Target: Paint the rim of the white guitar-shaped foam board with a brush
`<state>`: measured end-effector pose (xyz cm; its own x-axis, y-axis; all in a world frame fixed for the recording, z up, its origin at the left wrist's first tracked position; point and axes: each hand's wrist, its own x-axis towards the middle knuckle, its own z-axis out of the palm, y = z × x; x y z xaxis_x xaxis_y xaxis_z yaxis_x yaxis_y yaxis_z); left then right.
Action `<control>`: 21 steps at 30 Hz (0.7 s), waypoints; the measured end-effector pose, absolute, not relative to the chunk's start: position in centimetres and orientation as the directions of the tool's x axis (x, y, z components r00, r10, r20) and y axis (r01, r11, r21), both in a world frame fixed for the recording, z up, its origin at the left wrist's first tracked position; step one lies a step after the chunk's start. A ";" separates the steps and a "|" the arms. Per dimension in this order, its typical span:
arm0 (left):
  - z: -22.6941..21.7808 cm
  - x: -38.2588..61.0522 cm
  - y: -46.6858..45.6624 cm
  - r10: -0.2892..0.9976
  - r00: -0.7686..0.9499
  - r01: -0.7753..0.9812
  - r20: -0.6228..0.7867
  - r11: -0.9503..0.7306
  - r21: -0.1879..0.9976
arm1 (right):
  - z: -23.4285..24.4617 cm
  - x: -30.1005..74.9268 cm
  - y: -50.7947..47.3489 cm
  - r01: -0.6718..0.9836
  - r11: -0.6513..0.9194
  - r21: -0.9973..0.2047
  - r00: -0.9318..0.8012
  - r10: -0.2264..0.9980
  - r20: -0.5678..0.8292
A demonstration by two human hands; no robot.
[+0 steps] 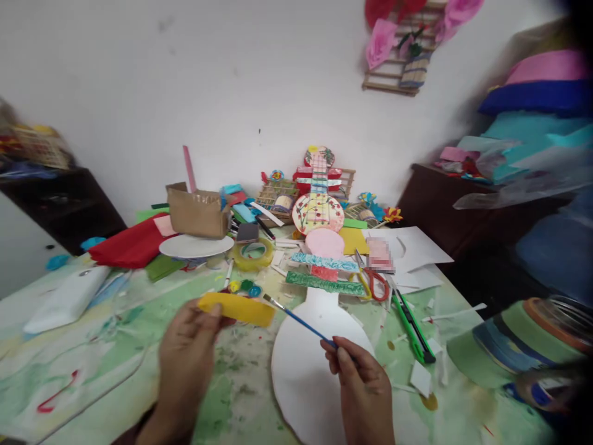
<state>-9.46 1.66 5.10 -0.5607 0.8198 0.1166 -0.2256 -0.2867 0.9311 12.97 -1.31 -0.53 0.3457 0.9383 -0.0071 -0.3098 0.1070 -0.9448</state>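
Observation:
Between the thumb and fingers of my left hand [189, 349] is a yellow strip [241, 309], held up above the table. My right hand [359, 377] grips a blue-handled paintbrush [303, 321], its bristles pointing up and left near the strip's right end. Below the brush lies a white guitar-shaped cutout [303, 364], partly covered by my right hand. Across its upper part are a green painted strip [324, 283], a blue-and-white strip [324, 262] and a pink round piece [324, 244]. Small paint pots [245, 286] stand just behind the yellow strip.
A green utility knife [414, 327] and red-handled scissors [378, 285] lie to the right. Behind are a tape roll [252, 253], a cardboard box [197, 210] and a decorated paper guitar [319, 210]. A painted jar [514, 340] stands at the right edge; a white phone-like object [69, 300] lies left.

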 end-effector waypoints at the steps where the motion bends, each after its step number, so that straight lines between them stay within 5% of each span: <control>1: 4.6 -8.0 1.4 0.845 -0.527 -0.260 0.093 -0.265 0.929 | -0.7 12.7 -1.7 -0.311 0.104 -0.945 0.314 0.949 0.001; 7: 4.2 -3.6 0.4 0.939 -0.290 -0.648 -0.185 -0.050 0.760 | -2.4 13.0 -2.7 -0.232 0.123 -0.965 0.287 0.956 0.052; 16: 3.9 -4.0 0.0 0.959 -0.163 -0.807 -0.230 0.005 0.590 | -1.1 11.9 -3.1 -0.140 0.083 -0.987 0.455 0.890 0.010; 21: 3.5 -3.7 0.0 0.960 -0.199 -0.731 -0.199 -0.010 0.682 | -1.5 12.2 -3.3 -0.114 0.086 -0.990 0.428 0.903 0.029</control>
<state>-3.66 -0.02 3.52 -0.1991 0.9596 -0.1989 -0.7308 -0.0102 0.6825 12.17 -3.25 -1.52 0.4283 0.9032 0.0289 -0.1142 0.0858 -0.9898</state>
